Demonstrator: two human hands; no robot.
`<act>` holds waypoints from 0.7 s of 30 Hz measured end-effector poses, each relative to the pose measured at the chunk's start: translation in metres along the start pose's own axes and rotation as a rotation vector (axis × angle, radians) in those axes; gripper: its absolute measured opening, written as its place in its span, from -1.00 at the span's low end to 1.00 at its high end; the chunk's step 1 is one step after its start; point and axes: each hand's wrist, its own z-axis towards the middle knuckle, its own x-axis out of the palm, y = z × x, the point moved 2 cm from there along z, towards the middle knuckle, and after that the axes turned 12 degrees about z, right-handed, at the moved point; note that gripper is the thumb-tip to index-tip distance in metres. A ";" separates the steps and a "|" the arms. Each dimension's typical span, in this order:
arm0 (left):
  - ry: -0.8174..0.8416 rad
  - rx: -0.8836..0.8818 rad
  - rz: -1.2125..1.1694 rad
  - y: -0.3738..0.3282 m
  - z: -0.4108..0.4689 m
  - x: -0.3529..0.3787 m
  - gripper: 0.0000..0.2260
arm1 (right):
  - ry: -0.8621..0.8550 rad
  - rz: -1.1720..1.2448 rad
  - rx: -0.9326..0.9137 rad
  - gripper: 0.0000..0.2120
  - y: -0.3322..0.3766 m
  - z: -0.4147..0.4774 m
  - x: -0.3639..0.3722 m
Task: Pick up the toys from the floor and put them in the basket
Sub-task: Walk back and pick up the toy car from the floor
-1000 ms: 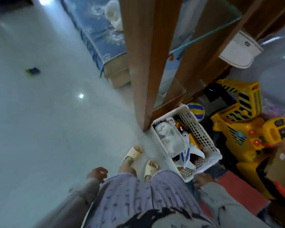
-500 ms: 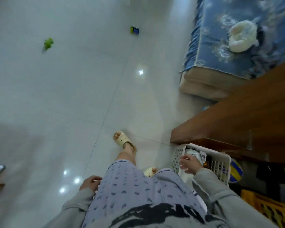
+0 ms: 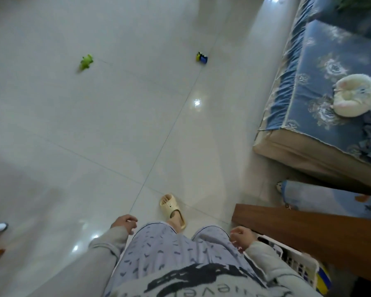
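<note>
I am standing with both hands loosely curled and holding nothing, my left hand (image 3: 124, 224) and right hand (image 3: 241, 237) hanging at bottom centre. The green toy (image 3: 86, 61) is lying upper left, nearer my left; the blue-and-yellow toy (image 3: 201, 57) upper centre. The white basket (image 3: 291, 257) is sitting lower right.

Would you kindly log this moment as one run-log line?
left hand empty | right hand empty | green toy, blue toy on floor | basket beside
</note>
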 end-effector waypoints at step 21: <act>0.063 0.009 -0.004 -0.232 0.076 -0.102 -0.91 | -0.018 -0.118 -0.115 -0.89 0.326 0.119 -0.105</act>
